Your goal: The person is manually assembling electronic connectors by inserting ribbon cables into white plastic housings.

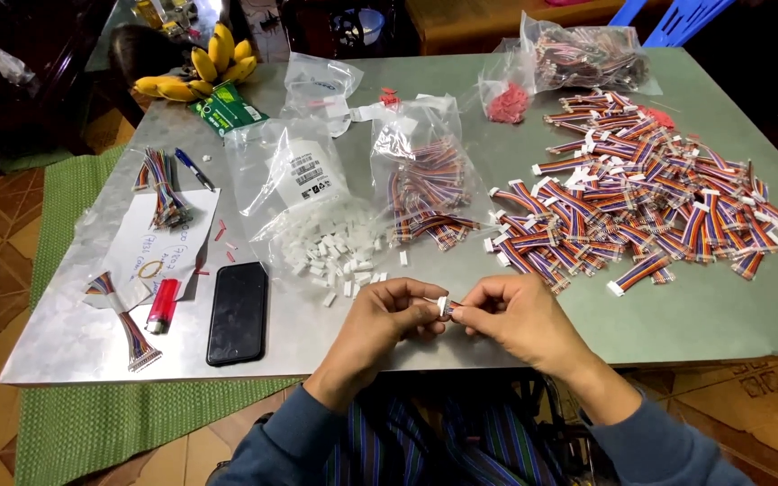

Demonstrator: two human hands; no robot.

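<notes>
We see our left hand and our right hand meeting just above the near edge of the grey metal desk. Between them sits a small white plastic connector housing, pinched from both sides: the left grip is closed on it with thumb and forefinger, and the right grip is closed on its other end, where a short bit of coloured wire shows at the fingertips.

Just beyond the left hand lies a heap of loose white plastic housings, spilling from a clear plastic bag with a white label. Beside that bag, toward the middle of the desk, stands a second clear bag filled with rainbow ribbon cables. A wide pile of short rainbow ribbon cables with white ends covers the right half of the desk, reaching close to the right hand.

Toward the left edge we see a black phone lying face down, and just beside it a red lighter on a white sheet of paper. A blue pen lies further back. At the far left corner rests a bunch of yellow bananas, with a green packet near it. Another clear bag of cables sits at the far edge.
</notes>
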